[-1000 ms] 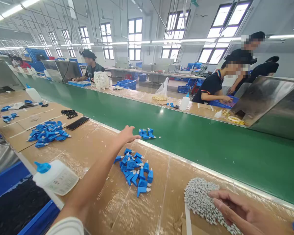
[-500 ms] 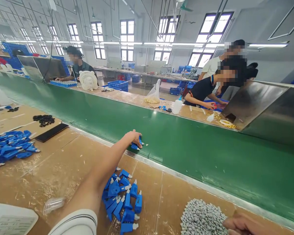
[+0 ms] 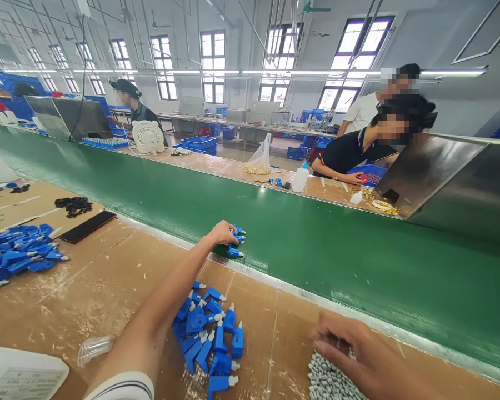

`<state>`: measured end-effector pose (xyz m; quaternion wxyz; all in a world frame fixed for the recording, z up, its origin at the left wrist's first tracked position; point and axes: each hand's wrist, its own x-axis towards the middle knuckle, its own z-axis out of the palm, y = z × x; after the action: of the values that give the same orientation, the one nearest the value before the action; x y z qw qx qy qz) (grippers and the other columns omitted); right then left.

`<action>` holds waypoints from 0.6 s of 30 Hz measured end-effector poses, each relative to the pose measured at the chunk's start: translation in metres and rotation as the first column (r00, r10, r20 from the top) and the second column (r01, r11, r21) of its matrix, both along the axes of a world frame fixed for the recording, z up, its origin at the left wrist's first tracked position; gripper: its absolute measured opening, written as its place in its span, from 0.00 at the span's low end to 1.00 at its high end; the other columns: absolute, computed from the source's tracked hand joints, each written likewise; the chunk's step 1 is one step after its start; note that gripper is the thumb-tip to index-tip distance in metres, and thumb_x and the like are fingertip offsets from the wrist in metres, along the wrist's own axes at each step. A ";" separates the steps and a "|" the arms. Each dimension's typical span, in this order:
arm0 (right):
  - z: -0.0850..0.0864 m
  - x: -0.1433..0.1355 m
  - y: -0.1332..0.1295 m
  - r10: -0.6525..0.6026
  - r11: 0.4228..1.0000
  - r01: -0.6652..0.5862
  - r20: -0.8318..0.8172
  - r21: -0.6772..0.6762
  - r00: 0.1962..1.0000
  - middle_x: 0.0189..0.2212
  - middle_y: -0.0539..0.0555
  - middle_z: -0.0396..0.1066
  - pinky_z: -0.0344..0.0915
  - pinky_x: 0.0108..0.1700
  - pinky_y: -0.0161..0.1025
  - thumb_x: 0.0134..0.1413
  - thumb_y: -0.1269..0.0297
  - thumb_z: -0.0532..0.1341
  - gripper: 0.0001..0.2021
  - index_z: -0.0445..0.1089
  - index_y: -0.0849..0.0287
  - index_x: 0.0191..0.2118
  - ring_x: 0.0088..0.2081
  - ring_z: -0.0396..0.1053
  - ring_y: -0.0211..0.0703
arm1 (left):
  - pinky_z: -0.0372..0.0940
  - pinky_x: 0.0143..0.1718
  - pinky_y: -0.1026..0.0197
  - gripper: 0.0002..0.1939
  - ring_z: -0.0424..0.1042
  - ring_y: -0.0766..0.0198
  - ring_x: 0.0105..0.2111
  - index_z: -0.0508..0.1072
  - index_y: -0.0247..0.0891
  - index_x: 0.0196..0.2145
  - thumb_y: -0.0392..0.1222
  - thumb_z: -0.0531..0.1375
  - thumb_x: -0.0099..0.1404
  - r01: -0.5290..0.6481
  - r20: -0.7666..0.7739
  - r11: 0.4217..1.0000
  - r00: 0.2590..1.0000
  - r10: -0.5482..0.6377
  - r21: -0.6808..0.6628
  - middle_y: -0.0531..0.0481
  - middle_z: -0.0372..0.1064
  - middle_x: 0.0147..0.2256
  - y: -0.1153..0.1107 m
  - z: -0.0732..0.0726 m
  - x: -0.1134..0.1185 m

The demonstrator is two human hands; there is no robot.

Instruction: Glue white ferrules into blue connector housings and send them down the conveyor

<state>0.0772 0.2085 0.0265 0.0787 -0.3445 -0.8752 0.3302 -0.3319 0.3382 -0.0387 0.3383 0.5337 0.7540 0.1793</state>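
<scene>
My left hand [image 3: 222,233] reaches out over the green conveyor belt, its fingers closed round blue plastic parts [image 3: 239,238] with pale tips. Another blue part [image 3: 234,252] lies on the belt just below that hand. Over a heap of small grey pieces [image 3: 327,378] is my right hand [image 3: 348,347], fingers curled and thumb close to the forefinger, hiding much of the heap. Whatever may be between those fingertips is hidden. Beneath my left forearm, a loose group of blue parts with white tips [image 3: 219,336] lies on the brown bench.
The green belt [image 3: 337,244] crosses beyond the bench. On the left are a bigger blue pile [image 3: 19,253], a black strip [image 3: 87,226], black pieces [image 3: 74,206], a clear plastic cup [image 3: 95,349] and a white container [image 3: 23,372]. Co-workers [image 3: 345,150] are across the belt.
My right hand has moved left from the heap's right side to above it. My left hand has shifted slightly left, and the blue parts by it show more.
</scene>
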 end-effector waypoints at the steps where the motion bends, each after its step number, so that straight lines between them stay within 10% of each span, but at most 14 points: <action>1: 0.003 -0.015 0.010 0.030 0.999 -0.030 -0.006 0.012 1.000 0.31 0.51 0.74 0.66 0.34 0.36 0.69 0.55 0.54 0.14 0.72 0.54 0.35 0.32 0.70 0.42 | 0.72 0.47 0.47 0.19 0.73 0.54 0.48 0.72 0.36 0.55 0.47 0.62 0.70 -0.016 0.010 1.000 1.000 0.015 0.011 0.42 0.70 0.54 -0.002 0.001 -0.002; 11: -0.033 -0.205 0.146 -0.079 0.956 0.047 0.099 0.290 0.992 0.53 0.59 0.72 0.72 0.51 0.51 0.66 0.62 0.63 0.14 0.71 0.60 0.53 0.50 0.72 0.50 | 0.73 0.45 0.49 0.19 0.74 0.54 0.47 0.72 0.36 0.54 0.47 0.62 0.69 -0.157 0.076 0.985 0.985 0.152 0.068 0.43 0.71 0.53 -0.034 0.019 -0.038; 18: -0.061 -0.290 0.187 -0.002 0.927 -0.054 0.148 0.372 0.989 0.57 0.59 0.69 0.72 0.53 0.54 0.67 0.59 0.62 0.18 0.68 0.58 0.58 0.52 0.72 0.51 | 0.73 0.46 0.48 0.19 0.74 0.53 0.48 0.72 0.36 0.55 0.47 0.62 0.70 -0.286 0.027 0.957 0.958 0.285 0.052 0.43 0.70 0.53 -0.053 0.013 -0.070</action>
<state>-0.2124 0.3958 -0.0346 0.0746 -0.3348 -0.9300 0.1318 -0.4017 0.2854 -0.0257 0.3010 0.4268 0.8147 0.2521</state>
